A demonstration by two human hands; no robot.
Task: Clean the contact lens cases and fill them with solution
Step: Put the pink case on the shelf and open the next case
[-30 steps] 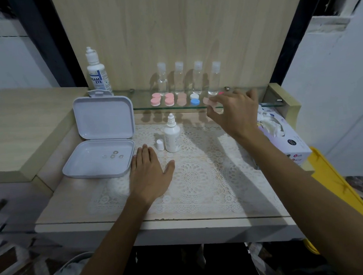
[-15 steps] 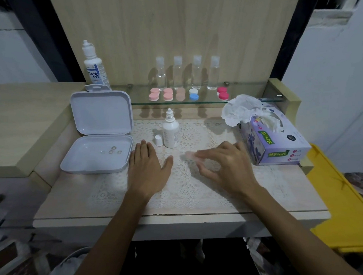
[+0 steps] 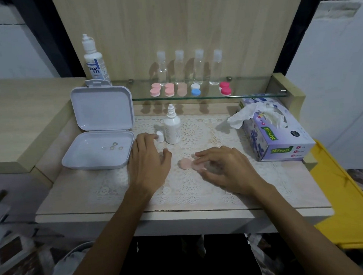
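Note:
A pale pink contact lens case (image 3: 187, 164) lies on the lace mat in the middle of the table. My right hand (image 3: 226, 168) holds its right end between fingers and thumb. My left hand (image 3: 149, 160) rests flat on the mat just left of the case, fingers straight, near a small white cap (image 3: 160, 136). A small white solution bottle (image 3: 172, 127) stands uncapped behind the hands. Several more lens cases sit on the glass shelf (image 3: 254, 95): pink ones (image 3: 155, 90), a beige one (image 3: 182, 89), a white-and-blue one (image 3: 195, 89) and a red one (image 3: 225, 88).
An open white box (image 3: 99, 150) holding loose lenses lies at the left. A large solution bottle (image 3: 94, 62) stands at the back left. Several clear bottles (image 3: 189, 67) line the shelf. A tissue box (image 3: 275, 130) sits at the right, beside a yellow bin (image 3: 347, 193).
My right hand came down from the shelf with the pale pink case and set it on the mat. My left hand stayed on the mat, shifting slightly toward the cap.

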